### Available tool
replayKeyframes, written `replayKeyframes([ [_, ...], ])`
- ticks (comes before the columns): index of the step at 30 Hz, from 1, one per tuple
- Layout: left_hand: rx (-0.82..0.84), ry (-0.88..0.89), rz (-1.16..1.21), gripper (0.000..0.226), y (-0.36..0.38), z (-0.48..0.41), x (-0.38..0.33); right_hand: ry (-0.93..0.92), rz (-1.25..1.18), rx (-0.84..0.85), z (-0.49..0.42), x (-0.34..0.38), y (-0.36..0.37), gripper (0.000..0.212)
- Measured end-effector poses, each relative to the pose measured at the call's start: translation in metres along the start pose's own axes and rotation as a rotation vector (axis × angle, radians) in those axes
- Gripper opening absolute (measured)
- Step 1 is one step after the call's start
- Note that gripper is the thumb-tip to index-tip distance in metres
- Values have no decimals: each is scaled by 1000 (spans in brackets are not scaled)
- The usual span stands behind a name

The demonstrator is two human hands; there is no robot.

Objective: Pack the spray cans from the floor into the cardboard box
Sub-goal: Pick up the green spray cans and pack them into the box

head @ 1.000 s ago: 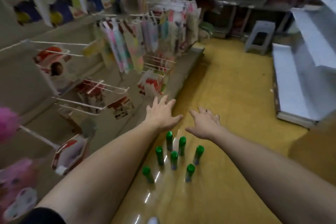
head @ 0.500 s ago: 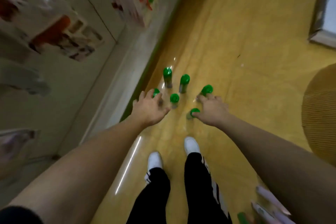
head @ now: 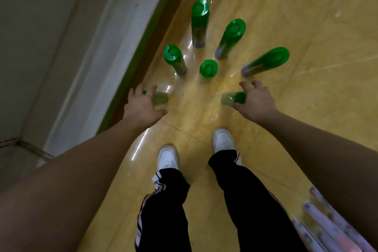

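The person bends over a yellow floor point(head: 286, 16) and reaches down with both bare arms. Seven green-capped spray cans stand there in a loose cluster, just beside the pale base of a shelf unit point(head: 92, 57) on the left.

The left hand point(head: 143, 106) comes down over the near-left can point(head: 161, 98). Its fingers point(head: 140, 89) curl round the cap and the thumb sits on the near side, so the hand grips the can at its top. The right hand point(head: 257, 102) does the same with the near-right can point(head: 234, 98), fingers point(head: 246, 84) and thumb closed round the green cap. Both cans look blurred, and whether their bottoms touch the floor cannot be told.

Beyond the hands, five more spray cans point(head: 208, 68) stand upright on the floor, apart from one another and touched by neither hand.

Below the hands are the person's white shoes point(head: 167, 157) and black trousers point(head: 245, 200). At the lower right edge lie several pale, blurred cans point(head: 327, 229). What holds them cannot be told.
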State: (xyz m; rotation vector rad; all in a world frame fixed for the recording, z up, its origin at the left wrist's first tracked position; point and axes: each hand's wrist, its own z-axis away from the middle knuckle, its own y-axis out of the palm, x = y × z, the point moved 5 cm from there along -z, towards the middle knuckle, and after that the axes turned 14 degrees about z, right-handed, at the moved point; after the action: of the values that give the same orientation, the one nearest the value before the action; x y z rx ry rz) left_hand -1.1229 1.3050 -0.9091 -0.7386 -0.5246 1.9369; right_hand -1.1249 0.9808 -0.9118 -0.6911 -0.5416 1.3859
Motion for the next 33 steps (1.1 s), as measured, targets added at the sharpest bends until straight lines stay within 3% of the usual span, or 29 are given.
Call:
replayKeyframes([
  [4,-84,-17,106,94,21,-27,15,25,-94,7,-23,3,39,77],
  [8,-134,1,100,78,26,-42,28,57,-126,-166,-31,5,53,60],
  [12,-145,78,111,47,22,-51,33,56,-134,-226,-33,5,51,47],
  [18,-99,216,30,44,3,-14,-2,100,-187,-234,2,0,15,51],
  [25,7,365,-95,51,-90,83,-97,-1,-180,-177,101,-19,-103,54],
  [33,-40,560,-202,44,-266,253,-243,-78,-45,-169,267,-45,-343,53],
])
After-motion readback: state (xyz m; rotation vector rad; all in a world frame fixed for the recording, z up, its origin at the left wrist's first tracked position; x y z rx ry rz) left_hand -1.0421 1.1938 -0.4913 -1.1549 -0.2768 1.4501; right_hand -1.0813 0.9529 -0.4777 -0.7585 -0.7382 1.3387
